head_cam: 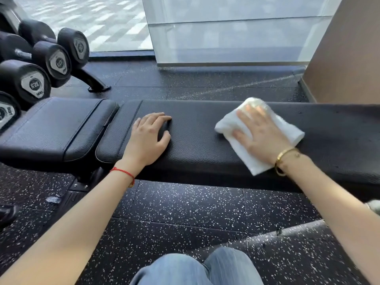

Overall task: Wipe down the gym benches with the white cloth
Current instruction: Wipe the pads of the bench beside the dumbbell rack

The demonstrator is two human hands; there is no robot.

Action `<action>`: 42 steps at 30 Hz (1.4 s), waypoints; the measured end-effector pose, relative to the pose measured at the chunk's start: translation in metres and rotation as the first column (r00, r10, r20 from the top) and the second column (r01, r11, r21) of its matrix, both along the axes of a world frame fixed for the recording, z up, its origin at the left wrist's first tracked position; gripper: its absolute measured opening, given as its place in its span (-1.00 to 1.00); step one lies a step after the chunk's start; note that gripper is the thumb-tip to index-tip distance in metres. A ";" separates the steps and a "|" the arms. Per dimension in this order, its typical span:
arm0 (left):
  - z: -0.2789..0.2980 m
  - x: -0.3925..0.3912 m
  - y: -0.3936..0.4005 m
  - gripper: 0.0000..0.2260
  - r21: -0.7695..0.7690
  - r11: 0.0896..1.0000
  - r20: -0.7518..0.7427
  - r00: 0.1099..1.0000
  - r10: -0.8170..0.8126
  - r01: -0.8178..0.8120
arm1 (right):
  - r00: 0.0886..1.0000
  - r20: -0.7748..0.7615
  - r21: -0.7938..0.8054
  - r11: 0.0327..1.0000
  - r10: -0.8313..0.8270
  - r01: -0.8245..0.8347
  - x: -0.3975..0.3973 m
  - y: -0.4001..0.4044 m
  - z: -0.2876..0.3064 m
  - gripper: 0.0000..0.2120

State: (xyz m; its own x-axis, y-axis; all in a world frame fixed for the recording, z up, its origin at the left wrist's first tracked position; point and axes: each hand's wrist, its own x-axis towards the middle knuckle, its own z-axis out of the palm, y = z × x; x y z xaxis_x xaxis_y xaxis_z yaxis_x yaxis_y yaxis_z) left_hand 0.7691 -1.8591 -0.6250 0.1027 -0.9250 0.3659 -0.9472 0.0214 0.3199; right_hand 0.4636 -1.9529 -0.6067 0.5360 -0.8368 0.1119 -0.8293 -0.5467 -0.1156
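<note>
We saw the white cloth point(255, 138), a soft folded terry rectangle, lying flat on the right half of the long bench pad point(197, 128), a tabletop of black pebbled leather-like vinyl with rounded edges. The right hand point(261, 134) pressed down on the cloth with its fingers point(244, 118) straight and spread apart, palm flat, the cloth's corners showing beyond it on all sides; a gold bangle point(285, 159) circled that wrist. The left hand point(149, 136) rested on the bare pad well apart from the cloth, near the stitched seam at the pad's left end, its fingers point(160, 117) loosely bent and close together, holding nothing; a thin red string point(123, 173) ran round that wrist. Just left of the long pad sat the shorter seat pad point(57, 128), of the same grained black material with piped seams. Beyond it, round black dumbbells point(51, 58) with grey end plates lay on a rack. The floor point(185, 210) was black rubber tile flecked with white, and frosted glass panels point(236, 31) stood behind the bench.
</note>
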 end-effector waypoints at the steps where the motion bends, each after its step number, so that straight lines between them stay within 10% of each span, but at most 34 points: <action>1: 0.000 -0.001 0.000 -0.56 0.000 1.000 0.002 1.000 0.006 -0.006 | 0.998 -0.032 0.027 0.998 -0.061 0.062 0.004 -0.017 0.003 -0.31; 12: 0.005 -0.004 0.001 -0.52 0.056 0.998 0.044 0.999 0.017 -0.019 | 0.970 0.072 -0.042 0.972 0.233 -0.230 0.031 0.050 -0.009 -0.26; 20: 0.008 -0.038 0.004 -0.61 0.047 0.997 0.063 0.996 0.059 -0.062 | 0.980 -0.060 0.015 0.982 -0.188 0.189 -0.055 -0.027 0.000 -0.29; 23: 0.010 -0.070 -0.002 -0.64 0.032 0.998 0.030 0.998 0.053 -0.054 | 0.984 -0.119 0.084 0.986 -0.134 0.145 -0.012 -0.051 0.006 -0.06; 30: 0.001 -0.111 -0.017 -0.55 0.019 0.996 0.050 0.995 0.081 -0.082 | 0.972 0.113 -0.117 0.974 0.207 -0.194 -0.040 0.053 -0.005 -0.35; 37: -0.001 -0.115 -0.017 -0.60 -0.010 0.993 0.061 0.991 0.117 -0.116 | 0.982 -0.102 0.069 0.983 -0.161 0.168 -0.073 -0.046 0.010 -0.44; 42: 0.000 -0.113 -0.016 -0.62 -0.020 0.994 0.038 0.993 0.112 -0.111 | 0.991 -0.137 0.102 0.995 0.003 0.011 -0.014 -0.038 0.015 -0.39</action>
State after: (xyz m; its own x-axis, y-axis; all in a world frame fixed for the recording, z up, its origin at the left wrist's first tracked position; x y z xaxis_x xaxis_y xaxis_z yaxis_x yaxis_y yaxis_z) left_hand 0.6565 -1.8749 -0.6248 0.1901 -0.9018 0.3882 -0.9558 -0.0796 0.2832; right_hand 0.4495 -1.9911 -0.5918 0.5366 -0.8425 -0.0481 -0.8436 -0.5341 -0.0559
